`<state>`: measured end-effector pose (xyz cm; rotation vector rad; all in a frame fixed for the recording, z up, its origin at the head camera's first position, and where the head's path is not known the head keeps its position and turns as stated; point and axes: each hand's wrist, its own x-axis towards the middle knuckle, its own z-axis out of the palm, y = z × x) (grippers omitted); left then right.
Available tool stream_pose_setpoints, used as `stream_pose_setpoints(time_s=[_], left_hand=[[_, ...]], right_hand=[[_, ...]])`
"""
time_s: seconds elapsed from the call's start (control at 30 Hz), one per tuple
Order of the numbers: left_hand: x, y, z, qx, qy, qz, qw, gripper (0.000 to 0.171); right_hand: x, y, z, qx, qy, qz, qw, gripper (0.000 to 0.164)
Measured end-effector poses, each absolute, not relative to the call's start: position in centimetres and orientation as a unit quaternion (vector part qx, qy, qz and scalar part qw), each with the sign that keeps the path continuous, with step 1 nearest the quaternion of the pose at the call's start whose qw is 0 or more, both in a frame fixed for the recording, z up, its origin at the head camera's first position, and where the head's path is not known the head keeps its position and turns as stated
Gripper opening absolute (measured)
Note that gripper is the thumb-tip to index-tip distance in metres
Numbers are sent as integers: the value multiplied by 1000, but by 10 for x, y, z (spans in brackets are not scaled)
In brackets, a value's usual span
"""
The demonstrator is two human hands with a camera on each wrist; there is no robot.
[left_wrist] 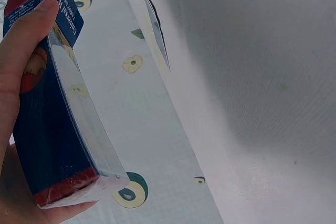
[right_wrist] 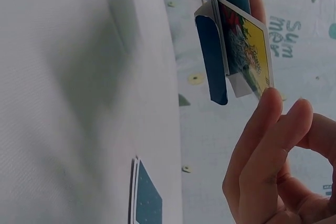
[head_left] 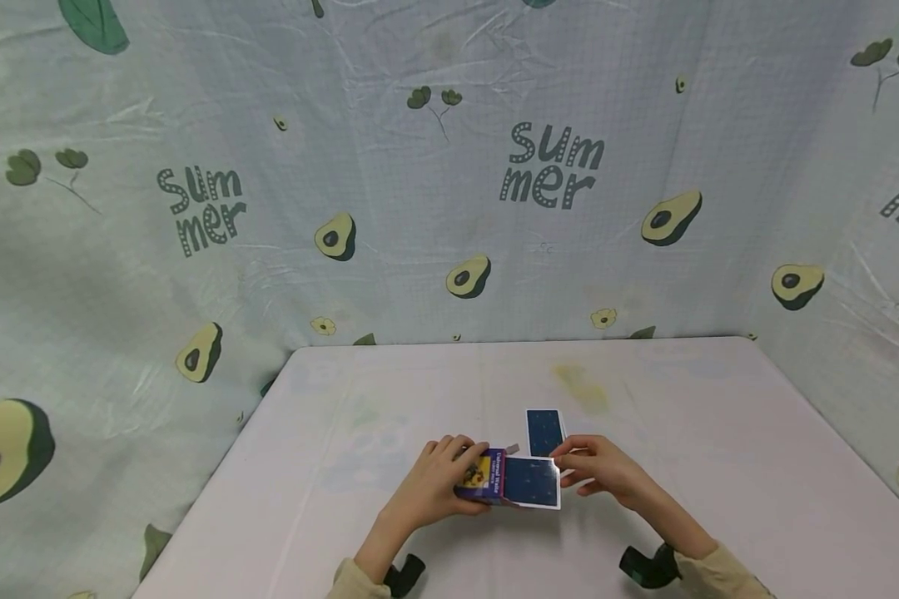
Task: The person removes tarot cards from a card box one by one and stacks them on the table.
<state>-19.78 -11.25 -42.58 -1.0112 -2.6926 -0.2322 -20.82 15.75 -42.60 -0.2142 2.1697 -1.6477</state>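
My left hand (head_left: pixel 436 484) grips a tarot deck box (head_left: pixel 481 476), tilted sideways above the table. Its blue side, red end and open flap show in the left wrist view. A card (head_left: pixel 532 482) with a dark blue starry back sticks far out of the box's open right end. At that card's outer edge, my right hand (head_left: pixel 605 472) pinches a corner with its fingertips. The right wrist view shows the card's yellow picture side (right_wrist: pixel 251 45) and the blue box flap (right_wrist: pixel 211 64). Behind the hands, a small pile of blue-backed cards (head_left: pixel 543 431) lies on the table.
The white table (head_left: pixel 389 391) reaches back to a hanging sheet (head_left: pixel 389 166) printed with avocados and lettering. A yellowish stain (head_left: pixel 580 387) marks the tabletop behind the card pile. Dark wrist devices (head_left: pixel 648 567) sit by both sleeves.
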Motion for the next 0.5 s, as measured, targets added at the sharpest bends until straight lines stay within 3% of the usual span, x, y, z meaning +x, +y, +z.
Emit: stream_pose_setpoints(time_s=[0.5], left_hand=[[-197,-114,-427,-351,-923,-72,140,76]], right_hand=[[-206,166,-423,-82,775,-590,209,38]])
